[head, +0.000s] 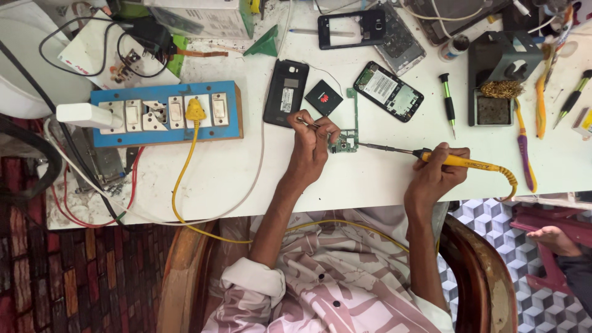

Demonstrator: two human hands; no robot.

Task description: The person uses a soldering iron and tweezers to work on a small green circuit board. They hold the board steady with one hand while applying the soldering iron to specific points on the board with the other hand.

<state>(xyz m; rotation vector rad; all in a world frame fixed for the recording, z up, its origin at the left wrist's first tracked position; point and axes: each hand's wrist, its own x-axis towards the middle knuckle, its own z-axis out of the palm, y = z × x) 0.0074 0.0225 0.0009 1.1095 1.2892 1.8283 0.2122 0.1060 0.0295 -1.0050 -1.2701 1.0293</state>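
Left hand (311,145) gripped tweezers (306,121) beside the green circuit board (345,142) on the desk (296,179). Right hand (435,169) closed around yellow soldering iron (456,160), tip at the board

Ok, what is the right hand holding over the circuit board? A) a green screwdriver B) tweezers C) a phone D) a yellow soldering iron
D: the right hand grips a yellow soldering iron, its tip reaching to the circuit board.

Phone repair workshop: white bench (246,179) littered with opened phones (388,91), bare circuit board (345,140), soldering iron (459,161), screwdrivers (448,102), blue switchboard (163,113) far left.
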